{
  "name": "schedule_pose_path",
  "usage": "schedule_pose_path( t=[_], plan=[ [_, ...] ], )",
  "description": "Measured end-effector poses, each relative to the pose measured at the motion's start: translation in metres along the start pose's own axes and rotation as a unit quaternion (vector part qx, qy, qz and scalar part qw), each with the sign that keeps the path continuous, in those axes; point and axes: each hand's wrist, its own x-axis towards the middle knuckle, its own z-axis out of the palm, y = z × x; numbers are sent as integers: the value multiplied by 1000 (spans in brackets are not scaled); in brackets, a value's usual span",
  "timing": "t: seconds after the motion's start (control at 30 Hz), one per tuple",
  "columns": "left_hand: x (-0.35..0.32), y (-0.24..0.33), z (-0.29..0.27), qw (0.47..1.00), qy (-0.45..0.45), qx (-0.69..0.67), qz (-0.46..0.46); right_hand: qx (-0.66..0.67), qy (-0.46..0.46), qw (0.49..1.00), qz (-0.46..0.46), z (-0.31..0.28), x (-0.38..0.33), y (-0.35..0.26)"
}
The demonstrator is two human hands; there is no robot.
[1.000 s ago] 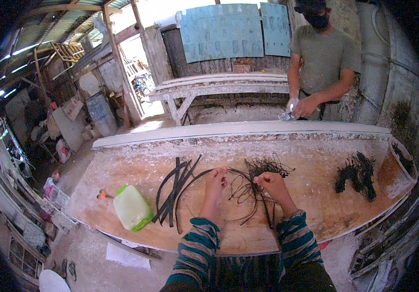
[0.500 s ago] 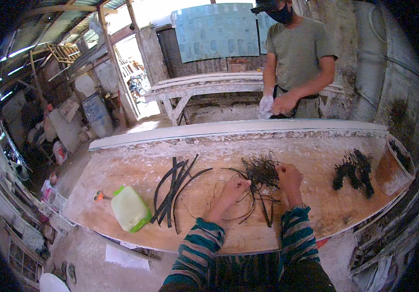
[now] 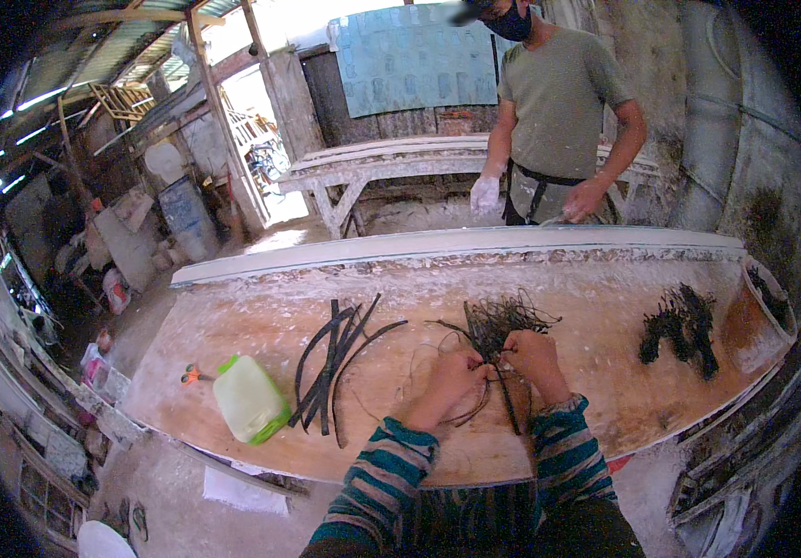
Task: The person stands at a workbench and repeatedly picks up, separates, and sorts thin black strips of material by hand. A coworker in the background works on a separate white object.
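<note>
A tangled bundle of thin black strands (image 3: 498, 321) lies in front of me on the wooden tabletop (image 3: 233, 325), and several strands trail from it toward me. At its near end my left hand (image 3: 456, 379) is closed, thumb and fingertips pinching a thin black strand. Close beside it, my right hand (image 3: 533, 358) pinches the strands from the right. The gap between the fingertips is small, and the exact hold is partly hidden. Loose thin loops (image 3: 419, 372) lie around my left hand. Left of them are several thicker black strips (image 3: 331, 372), crossed over each other.
At the left lie a pale container with green edges (image 3: 250, 400) and orange-handled scissors (image 3: 194, 375). At the right are black strand bundles (image 3: 681, 330) and a brown bucket (image 3: 756, 325). A long white board (image 3: 456, 246) edges the far side; a masked person (image 3: 559, 112) stands beyond.
My right hand has moved left and down from the bundle's right side to beside my left hand. The left hand shifted slightly right. The person opposite straightened and parted their hands.
</note>
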Motion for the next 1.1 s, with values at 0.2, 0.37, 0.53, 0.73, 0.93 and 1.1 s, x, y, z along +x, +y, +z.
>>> schedule_pose_path(
  t=[0.2, 0.37, 0.53, 0.73, 0.93, 1.1],
  plan=[
    [5, 0, -11, 986, 120, 45, 104, 28, 117, 993, -16, -12, -2, -11],
    [4, 18, -16, 962, 235, 25, 134, 211, 169, 956, -114, -11, 3, -16],
    [9, 13, -21, 951, 234, 65, 194, 465, 7, 878, -110, -19, -2, -36],
    [20, -20, -18, 964, 201, 19, 171, 567, -40, 821, -53, -30, -5, -41],
    [17, -4, -30, 956, 243, -135, 91, 601, -110, 792, -1, -33, -2, -25],
    [20, -9, -37, 890, 189, -411, 58, 565, -184, 804, 2, -30, -1, -17]
  ],
)
